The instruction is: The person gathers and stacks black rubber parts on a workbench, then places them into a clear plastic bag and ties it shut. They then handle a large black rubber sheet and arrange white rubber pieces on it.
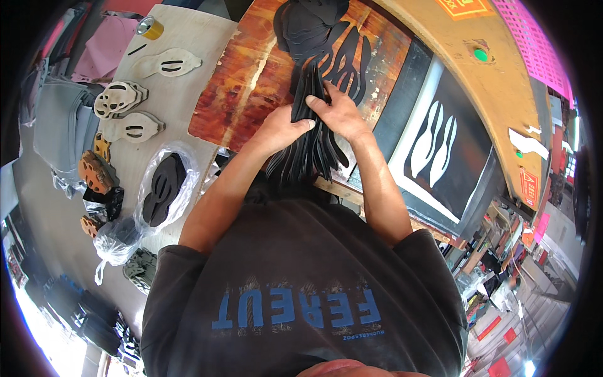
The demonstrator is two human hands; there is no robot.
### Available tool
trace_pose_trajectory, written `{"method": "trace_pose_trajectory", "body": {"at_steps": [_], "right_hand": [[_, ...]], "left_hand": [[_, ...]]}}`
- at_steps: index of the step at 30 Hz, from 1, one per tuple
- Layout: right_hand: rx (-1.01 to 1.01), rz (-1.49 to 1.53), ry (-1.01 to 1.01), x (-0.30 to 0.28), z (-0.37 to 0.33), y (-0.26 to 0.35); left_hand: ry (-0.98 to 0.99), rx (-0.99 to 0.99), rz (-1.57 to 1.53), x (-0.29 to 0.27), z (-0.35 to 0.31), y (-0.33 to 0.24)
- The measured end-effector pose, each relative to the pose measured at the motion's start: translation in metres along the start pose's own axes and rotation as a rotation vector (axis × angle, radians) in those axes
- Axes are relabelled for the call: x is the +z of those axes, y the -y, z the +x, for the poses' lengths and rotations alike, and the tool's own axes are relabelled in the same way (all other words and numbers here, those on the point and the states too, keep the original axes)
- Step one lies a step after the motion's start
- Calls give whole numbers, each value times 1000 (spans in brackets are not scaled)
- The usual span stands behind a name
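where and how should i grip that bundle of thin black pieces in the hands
Probably around the middle of the bundle of thin black pieces, pressing in from left and right, where the left hand and right hand have it. The pieces pack closely there, while their near ends fan apart, so a hold on those loose ends might let some slip.

The view is bright, glaring white at lower left, with fisheye-bent edges.

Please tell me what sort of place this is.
Probably a workshop, perhaps for cutting shaped parts: a bundle of flat black pieces, pale slotted forms on the table, and a dark panel with white shapes suggest it.
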State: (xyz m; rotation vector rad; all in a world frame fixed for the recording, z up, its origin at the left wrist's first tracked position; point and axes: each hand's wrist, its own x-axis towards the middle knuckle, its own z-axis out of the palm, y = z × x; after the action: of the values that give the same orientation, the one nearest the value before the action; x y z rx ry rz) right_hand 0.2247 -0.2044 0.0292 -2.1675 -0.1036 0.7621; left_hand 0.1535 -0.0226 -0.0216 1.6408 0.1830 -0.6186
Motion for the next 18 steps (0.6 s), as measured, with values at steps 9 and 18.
{"method": "trace_pose_trajectory", "body": {"at_steps": [9,18], "right_hand": [[135,84,-112,-27,-14,-2],[281,634,6,-2,-15,3]], "left_hand": [[-149,-73,51,-36,-23,-23],[-63,56,-20,-14,2,-14]]}}
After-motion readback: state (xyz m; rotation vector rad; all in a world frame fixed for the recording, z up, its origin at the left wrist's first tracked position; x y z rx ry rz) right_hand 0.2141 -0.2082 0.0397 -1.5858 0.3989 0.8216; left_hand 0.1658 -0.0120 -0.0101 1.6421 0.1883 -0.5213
